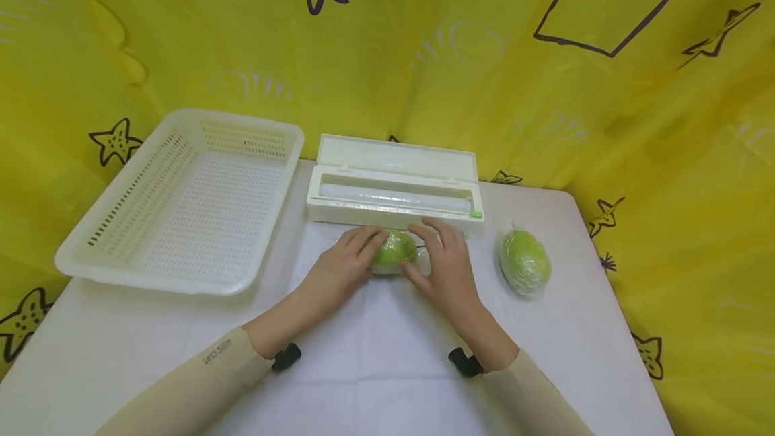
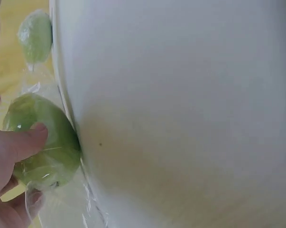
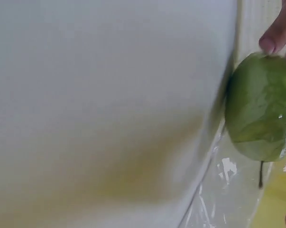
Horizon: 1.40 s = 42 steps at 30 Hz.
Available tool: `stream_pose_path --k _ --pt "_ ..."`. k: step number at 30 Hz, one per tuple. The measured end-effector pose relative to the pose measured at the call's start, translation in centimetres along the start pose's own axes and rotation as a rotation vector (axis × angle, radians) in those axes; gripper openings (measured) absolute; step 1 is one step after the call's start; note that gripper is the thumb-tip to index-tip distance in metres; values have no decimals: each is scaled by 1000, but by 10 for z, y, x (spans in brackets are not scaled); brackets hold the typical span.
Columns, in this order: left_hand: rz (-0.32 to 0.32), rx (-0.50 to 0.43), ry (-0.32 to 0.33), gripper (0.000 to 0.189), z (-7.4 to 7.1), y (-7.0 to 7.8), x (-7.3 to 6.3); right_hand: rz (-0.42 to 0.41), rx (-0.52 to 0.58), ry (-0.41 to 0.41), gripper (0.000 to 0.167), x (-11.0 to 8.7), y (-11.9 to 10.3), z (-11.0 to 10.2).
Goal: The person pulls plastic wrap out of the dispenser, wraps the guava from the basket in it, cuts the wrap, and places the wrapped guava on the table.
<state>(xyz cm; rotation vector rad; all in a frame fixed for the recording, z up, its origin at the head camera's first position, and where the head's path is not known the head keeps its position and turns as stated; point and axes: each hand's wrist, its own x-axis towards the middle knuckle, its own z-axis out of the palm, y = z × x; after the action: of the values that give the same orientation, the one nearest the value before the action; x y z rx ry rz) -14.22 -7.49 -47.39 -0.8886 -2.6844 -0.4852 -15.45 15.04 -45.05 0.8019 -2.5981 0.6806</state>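
A green pear (image 1: 396, 252) lies on its side on clear cling film, its dark stem pointing right. My left hand (image 1: 345, 266) grips its left end. In the left wrist view the thumb (image 2: 31, 140) lies across the pear, with the other fingers partly hidden behind it and the film. My right hand (image 1: 445, 264) is spread around the stem end, thumb and fingers apart. Only a fingertip of it shows at the lower corner of the right wrist view. Loose film (image 3: 223, 175) spreads out past the stem. To the right sits a second pear (image 1: 525, 262), wrapped in film.
Behind the hands stands a white cling film box (image 1: 396, 214), lid raised, with a film roll (image 1: 393, 197) inside and a green slider at its right end. A white plastic basket (image 1: 163, 281) occupies the table's left side. Yellow patterned curtain (image 1: 375, 52) hangs behind the white-covered table (image 1: 363, 389).
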Motion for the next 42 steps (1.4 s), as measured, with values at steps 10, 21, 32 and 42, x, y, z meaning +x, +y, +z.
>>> stream_pose_path --k 10,21,32,42 --pt "-39 -51 -54 80 -4 -3 0 82 9 -165 75 -15 -15 6" --pt "-49 -155 -42 76 -1 -10 2 119 13 -117 80 0 -10 25" --pt "-87 -274 -22 72 -4 -16 4 69 -30 -218 78 11 3 18" --pt "-127 -330 -69 76 -3 -18 5 12 -70 -236 75 14 6 16"
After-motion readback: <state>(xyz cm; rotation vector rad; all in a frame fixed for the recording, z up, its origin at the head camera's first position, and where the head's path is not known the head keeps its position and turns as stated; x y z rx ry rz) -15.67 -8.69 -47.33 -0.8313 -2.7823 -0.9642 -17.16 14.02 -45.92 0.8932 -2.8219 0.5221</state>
